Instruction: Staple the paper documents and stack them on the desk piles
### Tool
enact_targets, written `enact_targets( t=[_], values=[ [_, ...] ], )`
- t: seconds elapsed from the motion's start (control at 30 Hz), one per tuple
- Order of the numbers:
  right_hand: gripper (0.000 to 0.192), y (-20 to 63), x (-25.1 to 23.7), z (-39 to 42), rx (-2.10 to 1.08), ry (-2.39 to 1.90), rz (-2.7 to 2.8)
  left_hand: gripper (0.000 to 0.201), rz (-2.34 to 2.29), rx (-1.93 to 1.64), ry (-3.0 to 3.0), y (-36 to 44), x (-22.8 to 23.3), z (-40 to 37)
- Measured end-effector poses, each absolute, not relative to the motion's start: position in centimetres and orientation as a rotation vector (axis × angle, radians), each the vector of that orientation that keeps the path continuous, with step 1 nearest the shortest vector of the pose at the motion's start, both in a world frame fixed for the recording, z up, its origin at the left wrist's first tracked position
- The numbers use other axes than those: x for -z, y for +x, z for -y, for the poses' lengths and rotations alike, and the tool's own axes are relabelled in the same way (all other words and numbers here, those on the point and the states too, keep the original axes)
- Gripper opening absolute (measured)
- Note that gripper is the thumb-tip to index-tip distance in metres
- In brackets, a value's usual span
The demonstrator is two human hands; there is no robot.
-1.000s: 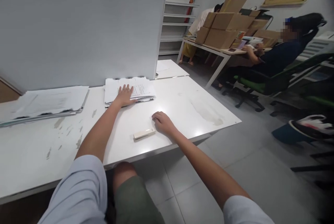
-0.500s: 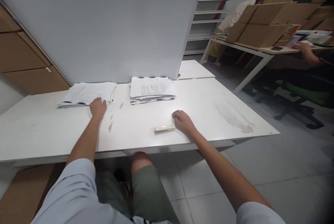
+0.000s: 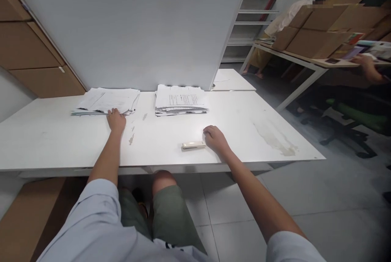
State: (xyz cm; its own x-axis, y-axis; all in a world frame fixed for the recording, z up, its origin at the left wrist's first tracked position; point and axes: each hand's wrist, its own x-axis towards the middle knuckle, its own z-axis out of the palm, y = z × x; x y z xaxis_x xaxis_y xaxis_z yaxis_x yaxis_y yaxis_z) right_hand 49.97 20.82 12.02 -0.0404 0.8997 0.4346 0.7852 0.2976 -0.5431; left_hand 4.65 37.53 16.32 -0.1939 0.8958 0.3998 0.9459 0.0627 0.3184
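My left hand (image 3: 116, 120) rests at the near edge of the left stack of printed papers (image 3: 105, 100), its fingertips touching the stack. A second paper stack (image 3: 181, 99) lies to its right, untouched. My right hand (image 3: 215, 138) lies loosely curled on the white table (image 3: 45, 144), just right of a small cream stapler (image 3: 193, 145), touching or almost touching its end. Neither hand holds anything.
A large whiteboard (image 3: 131, 30) stands upright behind the stacks. Brown cabinets (image 3: 33, 50) are at the left. At the right, a table with cardboard boxes (image 3: 317, 30), another person's hand (image 3: 368, 66), a green chair (image 3: 360, 117) and grey floor.
My left hand left the right paper stack and moved to the left stack's edge. The view swung left. My right hand stayed beside the stapler.
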Motion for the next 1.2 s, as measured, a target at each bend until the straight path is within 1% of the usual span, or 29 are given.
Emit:
enact_targets(
  t=[0.23,0.47,0.6,0.7,0.87,0.97,1.03,1.1,1.13,1.2],
  values=[
    [0.025,50.3,-11.8,-20.9,-0.207,-1.516,1.837,0.047,1.948,0.701,-2.058,5.6,-16.7,-36.1],
    [0.026,50.2,-12.1,-20.8,-0.212,-1.534,1.819,0.033,1.944,0.595,-2.050,6.2,-17.2,-35.9],
    [0.026,50.1,-12.3,-20.6,-0.219,-1.537,1.805,0.042,1.937,0.424,-2.109,6.5,-17.5,-35.9],
    [0.026,50.2,-12.3,-20.7,-0.226,-1.525,1.796,0.046,1.801,0.316,-2.234,7.0,-17.7,-35.0],
    [0.026,50.3,-12.2,-21.0,-0.226,-1.540,1.798,0.044,1.448,0.229,-2.575,8.7,-17.4,-30.5],
    [0.023,50.5,-12.3,-21.1,-0.202,-1.538,1.826,0.039,1.377,0.235,-2.770,9.6,-17.1,-27.5],
    [0.023,50.6,-12.4,-21.1,-0.200,-1.540,1.833,0.031,1.385,0.350,-2.843,9.8,-17.1,-26.1],
    [0.024,50.6,-12.4,-21.1,-0.210,-1.546,1.824,0.023,1.507,0.492,-2.822,9.7,-17.2,-24.8],
    [0.024,50.7,-12.5,-21.1,-0.217,-1.548,1.817,0.020,1.610,0.522,-2.782,9.7,-17.2,-24.2],
    [0.025,50.6,-12.6,-21.0,-0.229,-1.549,1.811,0.018,1.806,0.469,-2.700,9.9,-17.3,-22.5]
  ],
)
